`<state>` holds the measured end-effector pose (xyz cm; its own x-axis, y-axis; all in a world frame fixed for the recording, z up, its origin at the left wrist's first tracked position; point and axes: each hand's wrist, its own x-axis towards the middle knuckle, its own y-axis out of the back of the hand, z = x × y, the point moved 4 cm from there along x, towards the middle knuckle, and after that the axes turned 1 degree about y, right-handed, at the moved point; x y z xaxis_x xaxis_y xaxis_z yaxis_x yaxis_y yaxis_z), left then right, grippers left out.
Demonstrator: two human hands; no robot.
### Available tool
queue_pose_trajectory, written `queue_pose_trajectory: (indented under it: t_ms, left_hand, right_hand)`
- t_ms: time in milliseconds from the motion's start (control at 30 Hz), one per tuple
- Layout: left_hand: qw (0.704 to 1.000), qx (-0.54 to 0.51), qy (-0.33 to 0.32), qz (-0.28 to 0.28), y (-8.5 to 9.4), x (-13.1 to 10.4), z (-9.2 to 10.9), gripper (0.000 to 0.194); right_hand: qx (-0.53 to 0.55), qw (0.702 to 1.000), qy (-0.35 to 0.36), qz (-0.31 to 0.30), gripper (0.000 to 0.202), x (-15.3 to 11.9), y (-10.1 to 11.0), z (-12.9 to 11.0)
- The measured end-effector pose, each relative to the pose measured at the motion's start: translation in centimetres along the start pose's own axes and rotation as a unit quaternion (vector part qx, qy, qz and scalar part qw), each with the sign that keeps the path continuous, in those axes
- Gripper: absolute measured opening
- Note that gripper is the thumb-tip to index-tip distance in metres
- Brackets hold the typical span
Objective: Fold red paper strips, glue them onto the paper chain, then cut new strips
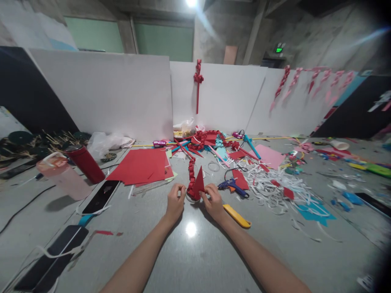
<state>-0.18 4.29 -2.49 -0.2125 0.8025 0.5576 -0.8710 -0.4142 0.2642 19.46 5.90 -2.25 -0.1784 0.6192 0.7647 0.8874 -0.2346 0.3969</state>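
My right hand point(213, 200) pinches the lower right corner of a pointed red paper piece point(198, 183), whose tip points up. Against that piece's left side runs a red paper chain point(191, 173), stretching away from me over the table. My left hand point(176, 201) is just left of the chain's near end, thumb and fingers pressed together. Whatever may be between those fingers is too small to make out. Beside my right forearm lies a yellow utility knife point(237, 216). A blue glue gun point(233, 187) rests beyond my right hand.
Red paper sheets point(142, 165) lie on the left, near a pink bottle point(62, 177) and a red flask point(85, 164). A phone point(102, 197) sits closer. White paper strips point(271, 183) are heaped on the right. White panels point(106, 93) stand behind, one with a red paper ornament point(198, 81).
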Motion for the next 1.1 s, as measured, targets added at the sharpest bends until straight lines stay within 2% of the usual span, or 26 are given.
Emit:
queue_pose_trajectory:
  t_ms: [167,500,833,933,1033,1100]
  left_hand:
    - [0.998,-0.031,0.062,-0.014,-0.5,-0.6,-0.2,0.032]
    - [0.993,-0.048,0.112,0.002,-0.2,-0.6,-0.4,0.039]
    - [0.994,-0.072,0.078,0.005,-0.4,-0.4,0.1,0.021]
    - [0.998,-0.060,0.027,0.011,-0.4,-0.4,0.7,0.018]
    - [0.998,-0.010,-0.052,-0.015,-0.9,-0.4,1.2,0.017]
    - [0.996,0.005,-0.078,-0.035,-1.4,-0.5,1.3,0.016]
  right_hand:
    - [-0.007,1.000,0.002,0.006,0.010,-0.1,-0.1,0.3]
    - [0.025,0.999,-0.036,0.023,0.013,0.3,0.2,0.4]
    - [0.041,0.998,-0.037,0.017,0.016,0.4,0.2,0.4]
    - [0.043,0.998,-0.036,-0.003,0.016,0.4,0.0,0.4]
    - [0.043,0.998,-0.028,-0.026,0.017,0.4,-0.2,0.4]
    - [0.041,0.998,-0.019,-0.040,0.015,0.3,-0.4,0.2]
